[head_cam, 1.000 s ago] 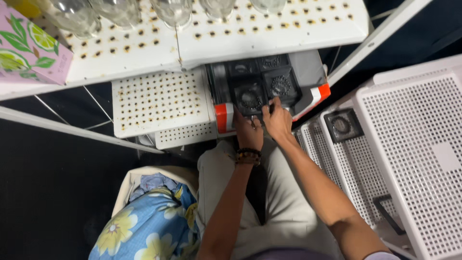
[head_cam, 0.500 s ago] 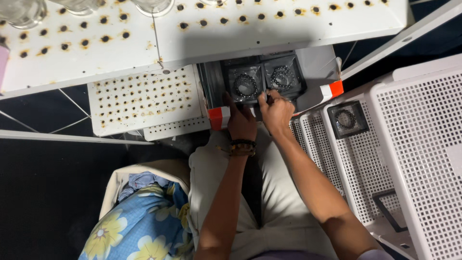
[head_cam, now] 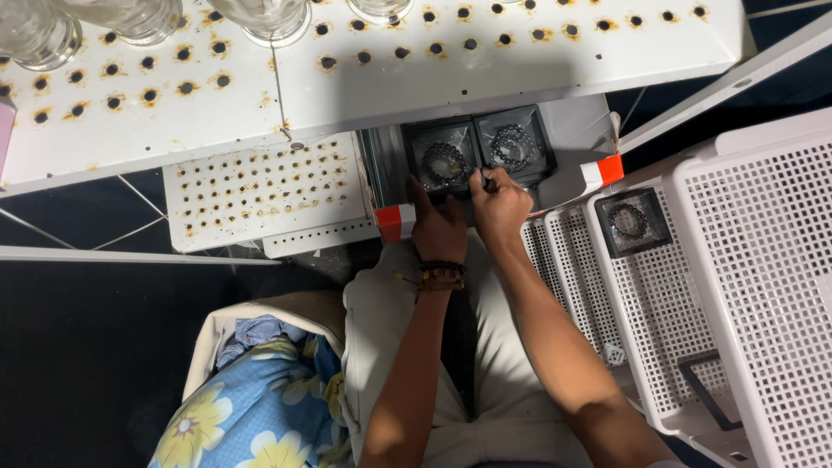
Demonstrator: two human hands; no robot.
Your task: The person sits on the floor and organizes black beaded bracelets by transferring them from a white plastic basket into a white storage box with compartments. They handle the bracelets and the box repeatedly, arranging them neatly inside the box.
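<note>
Both hands shifted up; right hand [head_cam: 501, 210] fingers pinch glossy square bracelet case [head_cam: 444, 163]; left hand [head_cam: 438, 227] curled beside.

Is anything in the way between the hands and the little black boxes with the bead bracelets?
Nothing visible is. The left hand and right hand are already at the near edge of the black bracelet boxes in the white carton. The rusty white perforated shelf hangs over the back of the carton only, not over the hands.

Both arms stretched forward, forearms nearly parallel, wrists close together. Left hand [head_cam: 438, 227] palm down, fingers curled, beaded bands at the wrist. Right hand [head_cam: 500, 208] loosely fisted, fingertips pinched together.
</note>
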